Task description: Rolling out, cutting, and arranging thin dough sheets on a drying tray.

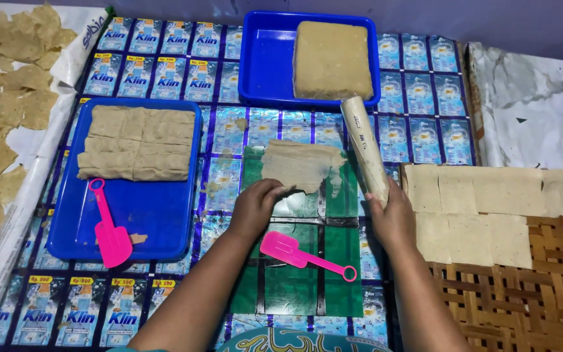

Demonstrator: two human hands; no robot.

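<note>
A flattened dough sheet [301, 166] lies on a mat [307, 274] just beyond the left hand [255, 208]. The right hand [392, 218] grips a roller [364, 146] beside it. A small scoop [301, 254] rests between both hands; trays [125, 221] sit left and beyond.

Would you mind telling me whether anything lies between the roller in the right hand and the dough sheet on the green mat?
Nothing visible does. The right hand holds the roller beside the dough sheet, whose near edge the left hand touches.

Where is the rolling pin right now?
The rolling pin is in the right hand, right of centre, leaning beside the dough sheet below the upper blue tray.
</note>
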